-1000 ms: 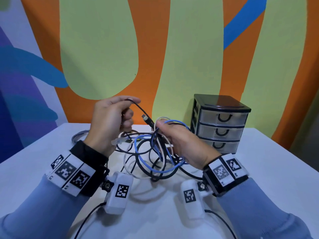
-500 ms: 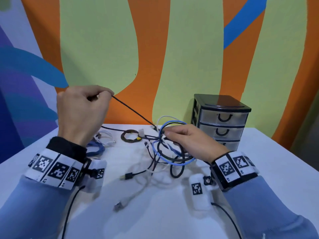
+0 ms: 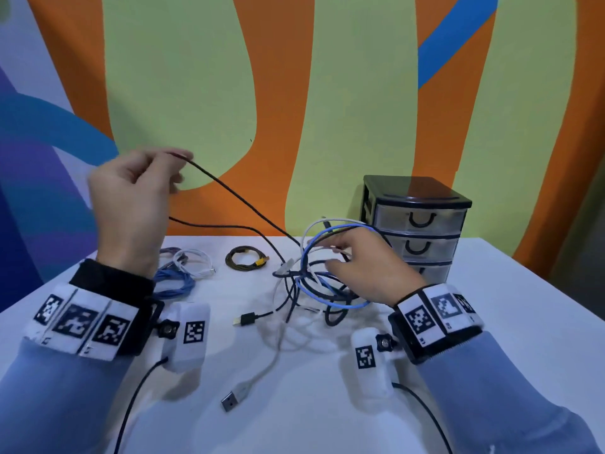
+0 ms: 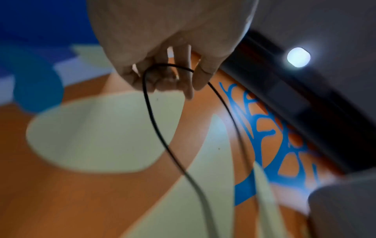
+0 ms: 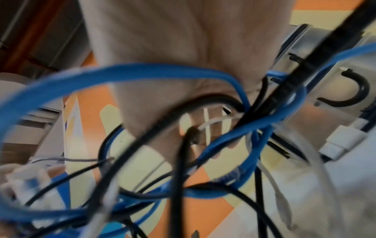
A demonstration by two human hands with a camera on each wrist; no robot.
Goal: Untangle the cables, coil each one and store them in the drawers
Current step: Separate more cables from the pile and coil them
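A tangle of blue, black and white cables [image 3: 322,283] lies at the table's middle, left of a small black chest of three shut drawers [image 3: 419,226]. My right hand [image 3: 352,257] grips the tangle's top loops; the right wrist view shows blue cable [image 5: 234,161] and black cable crossing its fingers. My left hand [image 3: 137,188] is raised at the left and pinches a thin black cable [image 3: 239,199] that runs taut down to the tangle. From the left wrist, that black cable [image 4: 154,112] loops out of the curled fingers.
Coiled cables lie at the back left of the white table [image 3: 523,322]: a white one [image 3: 193,262], a blue one [image 3: 173,281] and a dark olive one [image 3: 245,257]. Loose USB plugs [image 3: 229,401] lie near the front. A painted wall stands behind.
My left hand has drawn the black cable up and out to the left, away from the tangle. The right hand stayed low, holding the tangle near the table.
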